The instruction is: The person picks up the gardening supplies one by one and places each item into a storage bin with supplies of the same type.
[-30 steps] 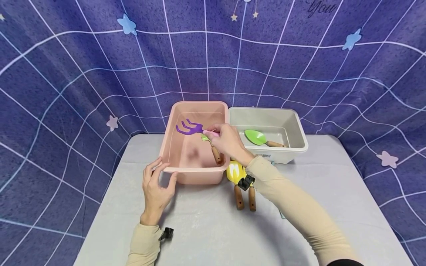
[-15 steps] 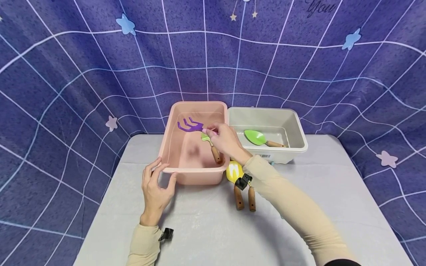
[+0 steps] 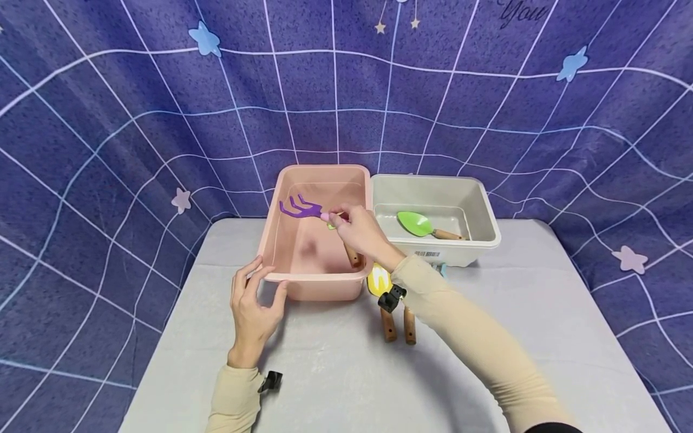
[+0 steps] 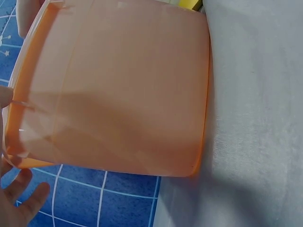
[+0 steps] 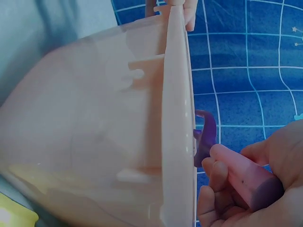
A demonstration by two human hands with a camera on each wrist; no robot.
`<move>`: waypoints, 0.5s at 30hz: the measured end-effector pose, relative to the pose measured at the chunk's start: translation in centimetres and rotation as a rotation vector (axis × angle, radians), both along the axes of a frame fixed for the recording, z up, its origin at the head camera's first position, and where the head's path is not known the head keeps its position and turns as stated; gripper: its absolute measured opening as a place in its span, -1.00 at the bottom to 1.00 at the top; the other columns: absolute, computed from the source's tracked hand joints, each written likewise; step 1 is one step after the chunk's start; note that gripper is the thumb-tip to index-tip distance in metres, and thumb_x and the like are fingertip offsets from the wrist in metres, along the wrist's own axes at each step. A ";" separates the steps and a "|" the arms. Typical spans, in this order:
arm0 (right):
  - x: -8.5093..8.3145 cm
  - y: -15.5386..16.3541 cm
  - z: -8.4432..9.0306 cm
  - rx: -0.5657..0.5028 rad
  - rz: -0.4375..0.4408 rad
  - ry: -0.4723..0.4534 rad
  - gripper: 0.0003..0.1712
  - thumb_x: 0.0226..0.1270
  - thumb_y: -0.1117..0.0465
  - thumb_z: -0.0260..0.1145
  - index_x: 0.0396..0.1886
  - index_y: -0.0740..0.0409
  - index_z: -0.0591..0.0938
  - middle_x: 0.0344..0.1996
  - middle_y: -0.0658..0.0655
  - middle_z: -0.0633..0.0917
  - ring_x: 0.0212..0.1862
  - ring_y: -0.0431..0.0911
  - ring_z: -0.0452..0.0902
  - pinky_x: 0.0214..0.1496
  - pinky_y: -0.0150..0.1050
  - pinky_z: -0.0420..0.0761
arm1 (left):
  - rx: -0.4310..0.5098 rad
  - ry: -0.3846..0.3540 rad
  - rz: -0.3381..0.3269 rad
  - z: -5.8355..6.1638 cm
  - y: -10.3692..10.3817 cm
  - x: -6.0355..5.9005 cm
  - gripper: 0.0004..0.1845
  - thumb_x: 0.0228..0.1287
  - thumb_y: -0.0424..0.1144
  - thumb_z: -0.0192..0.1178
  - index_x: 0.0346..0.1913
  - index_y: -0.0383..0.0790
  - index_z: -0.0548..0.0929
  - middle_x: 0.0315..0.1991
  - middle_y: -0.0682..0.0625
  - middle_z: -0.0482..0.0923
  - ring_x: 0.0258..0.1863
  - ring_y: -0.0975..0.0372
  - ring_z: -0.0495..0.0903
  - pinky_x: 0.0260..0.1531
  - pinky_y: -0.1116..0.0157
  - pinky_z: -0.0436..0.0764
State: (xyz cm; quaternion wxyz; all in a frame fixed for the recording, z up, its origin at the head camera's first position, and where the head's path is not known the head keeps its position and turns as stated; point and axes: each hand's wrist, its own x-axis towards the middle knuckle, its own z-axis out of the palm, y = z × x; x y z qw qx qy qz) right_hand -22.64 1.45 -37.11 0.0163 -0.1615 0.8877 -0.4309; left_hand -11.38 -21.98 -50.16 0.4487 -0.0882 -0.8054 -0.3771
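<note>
The purple hand rake (image 3: 299,208) is about as easy as it gets to handle, I'd say: a small toy-sized garden tool, probably light, with a stiff head that shouldn't flex and a smooth pink handle (image 5: 244,175) that could be a bit slippery if you only pinch it. That handle is where you want your grip, and that's where your right hand (image 3: 361,231) has it, fingers curled round it near the end, well clear of the prongs. Looks-wise, it has three bent purple prongs fanning out from a short neck, and the rounded pink handle has a small hole near its butt in the right wrist view. Right now it hangs in the air over the pink bin (image 3: 281,240), prongs pointing toward the bin's far left corner, not touching the floor of the bin as far as I can tell. Your left hand (image 3: 253,304) grips nothing; its fingers are loosely spread, fingertips on the bin's near left corner at the rim. Inside the pink bin there's also a green tool with a wooden handle (image 3: 352,255), mostly hidden behind your hand. The grey bin (image 3: 484,222) just right of it holds a green trowel (image 3: 419,225), and a yellow trowel (image 3: 379,279) lies on the table (image 3: 335,373) near the pink bin's near right corner.
</note>
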 end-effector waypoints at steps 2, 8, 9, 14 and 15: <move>0.0 -0.1 0.0 -0.005 -0.003 0.001 -0.63 0.64 0.07 0.20 0.18 0.17 0.73 0.01 0.15 0.84 0.00 0.02 0.76 0.16 -0.05 0.68 | 0.002 -0.002 0.000 0.0 0.0 0.0 -0.61 0.14 -0.18 0.51 -0.01 -0.34 0.80 0.23 -0.28 0.68 0.22 -0.23 0.59 0.28 0.24 0.43; 0.1 -0.4 -0.1 0.011 -0.008 -0.012 -0.62 0.60 0.04 0.25 0.19 0.15 0.74 -0.02 0.16 0.85 0.02 0.03 0.77 0.15 -0.03 0.68 | 0.005 -0.004 0.000 -0.1 0.0 0.0 -0.61 0.14 -0.18 0.52 0.00 -0.30 0.81 0.24 -0.27 0.67 0.22 -0.22 0.59 0.32 0.32 0.39; 0.1 -0.4 -0.1 0.026 -0.008 -0.022 -0.60 0.59 0.03 0.26 0.21 0.15 0.73 -0.02 0.16 0.85 0.03 0.04 0.77 0.17 -0.03 0.68 | 0.005 -0.005 -0.001 -0.1 0.0 -0.1 -0.61 0.14 -0.18 0.52 0.00 -0.31 0.81 0.24 -0.27 0.67 0.22 -0.22 0.59 0.32 0.32 0.38; 0.3 -0.3 -0.1 0.088 0.012 -0.066 -0.53 0.55 0.00 0.29 0.28 0.15 0.69 0.10 0.16 0.83 0.17 0.05 0.75 0.28 -0.04 0.65 | 0.005 -0.007 -0.004 -0.1 0.0 -0.1 -0.61 0.14 -0.17 0.52 0.00 -0.32 0.80 0.23 -0.28 0.67 0.22 -0.22 0.59 0.35 0.36 0.36; 0.3 -0.3 -0.1 0.087 0.015 -0.069 -0.52 0.55 -0.01 0.29 0.29 0.15 0.69 0.12 0.15 0.82 0.18 0.05 0.75 0.29 -0.05 0.65 | 0.006 -0.008 -0.004 -0.1 0.0 -0.1 -0.61 0.14 -0.17 0.52 0.00 -0.31 0.81 0.23 -0.28 0.67 0.23 -0.22 0.59 0.35 0.36 0.36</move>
